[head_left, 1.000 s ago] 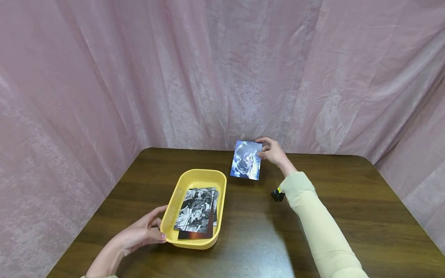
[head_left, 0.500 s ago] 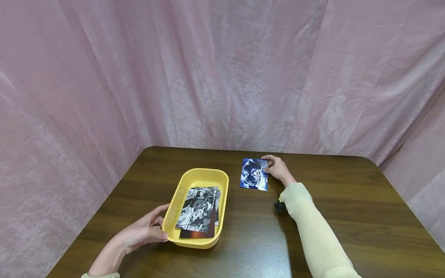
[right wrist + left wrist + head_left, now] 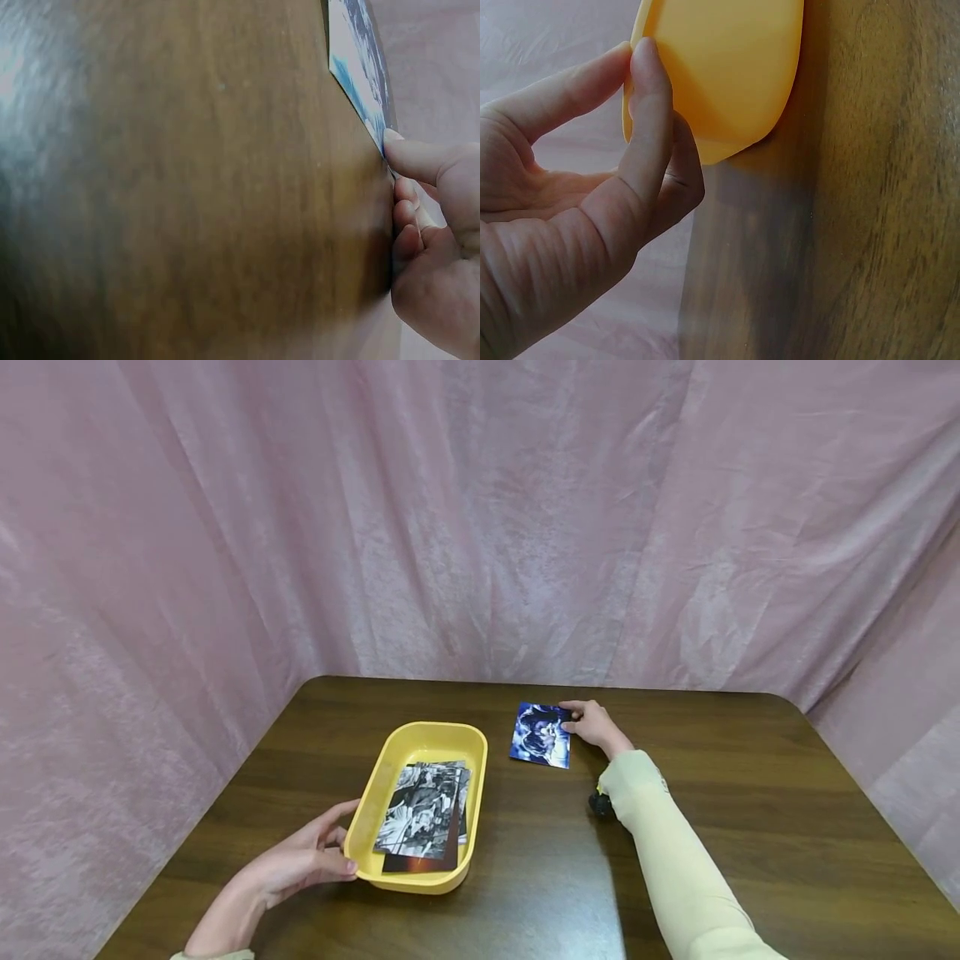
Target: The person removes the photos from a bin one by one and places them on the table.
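Grip (image 3: 597,725) (right arm (image 3: 670,835) outstretched) on photo (image 3: 538,737)

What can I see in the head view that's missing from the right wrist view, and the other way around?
Only the head view: the yellow rounded-rectangular plastic tray with glossy black-and-white prints inside, the bare left hand pinching its rim, and the long pale yellow fabric sleeve.

Only the right wrist view: the palm side of the bare right hand, with its curled lower fingers.

Both: that right hand pinching a rectangular, glossy blue-and-white photo by its edge, the dark brown wooden table, and the pink velvety curtain.
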A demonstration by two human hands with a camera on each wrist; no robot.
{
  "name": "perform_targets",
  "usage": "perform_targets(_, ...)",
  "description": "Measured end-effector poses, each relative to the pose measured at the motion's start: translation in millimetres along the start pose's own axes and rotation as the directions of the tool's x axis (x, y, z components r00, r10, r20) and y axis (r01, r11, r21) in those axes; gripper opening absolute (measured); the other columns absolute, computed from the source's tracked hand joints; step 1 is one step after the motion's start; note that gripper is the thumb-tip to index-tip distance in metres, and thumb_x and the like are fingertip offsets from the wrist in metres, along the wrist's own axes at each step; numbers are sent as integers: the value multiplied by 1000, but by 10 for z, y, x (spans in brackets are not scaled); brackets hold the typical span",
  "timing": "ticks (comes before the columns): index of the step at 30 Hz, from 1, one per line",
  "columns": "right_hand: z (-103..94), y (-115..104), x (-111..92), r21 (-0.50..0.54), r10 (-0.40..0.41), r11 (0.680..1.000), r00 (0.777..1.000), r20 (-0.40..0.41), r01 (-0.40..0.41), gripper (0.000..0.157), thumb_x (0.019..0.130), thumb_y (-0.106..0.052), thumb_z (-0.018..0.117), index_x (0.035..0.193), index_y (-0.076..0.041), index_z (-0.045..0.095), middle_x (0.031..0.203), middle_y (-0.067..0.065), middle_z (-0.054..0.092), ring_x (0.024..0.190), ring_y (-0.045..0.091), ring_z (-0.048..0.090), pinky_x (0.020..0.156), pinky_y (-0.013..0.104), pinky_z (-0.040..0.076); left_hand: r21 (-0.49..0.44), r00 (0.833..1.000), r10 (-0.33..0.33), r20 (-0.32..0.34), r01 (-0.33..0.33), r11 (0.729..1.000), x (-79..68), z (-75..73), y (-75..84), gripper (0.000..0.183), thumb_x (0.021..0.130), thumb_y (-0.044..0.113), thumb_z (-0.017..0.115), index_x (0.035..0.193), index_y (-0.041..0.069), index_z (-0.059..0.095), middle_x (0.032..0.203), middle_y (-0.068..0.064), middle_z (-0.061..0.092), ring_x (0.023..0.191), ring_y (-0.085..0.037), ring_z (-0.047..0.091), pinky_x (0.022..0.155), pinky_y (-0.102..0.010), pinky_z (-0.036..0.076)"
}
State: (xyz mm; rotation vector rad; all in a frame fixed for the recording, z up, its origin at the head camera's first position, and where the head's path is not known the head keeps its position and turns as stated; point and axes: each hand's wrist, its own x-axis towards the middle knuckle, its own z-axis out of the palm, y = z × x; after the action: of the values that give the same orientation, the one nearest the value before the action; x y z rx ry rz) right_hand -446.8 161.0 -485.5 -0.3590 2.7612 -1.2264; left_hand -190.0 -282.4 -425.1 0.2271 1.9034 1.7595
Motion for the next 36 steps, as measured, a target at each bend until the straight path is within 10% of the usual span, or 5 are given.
perform_targets(14, -12, -27, 35, 12, -31, 999, 999, 24, 31, 54, 99, -19, 59, 148, -4, 42, 124, 28, 55, 113, 39, 54, 98, 51, 45, 2, 1000, -15, -1, 15, 1000, 53, 16, 2, 98, 84, 2, 66, 155, -2, -2, 101, -9, 55, 89, -15, 68, 84, -29, 59)
perform_targets(24, 201, -1085, 153, 198, -107, 972, 990, -87, 122, 43, 99, -24, 59, 140, -12, 53, 131, 19, 59, 120, 35, 57, 100, 49, 49, -4, 1000, -7, 3, 7, 1000, 68, -6, -5, 98, 83, 1, 66, 154, -4, -2, 101, -9, 56, 90, -15, 68, 84, -29, 59)
perform_targets(36, 1069, -1959, 5, 268, -220, 918, 937, -271, 293, 24, 96, -23, 64, 117, -11, 69, 92, 8, 68, 83, 19, 61, 73, 26, 50, -10, 1000, -4, 8, 4, 1000, 38, -1, -12, 98, 84, 1, 65, 154, -4, -3, 102, -9, 55, 91, -16, 68, 85, -29, 58)
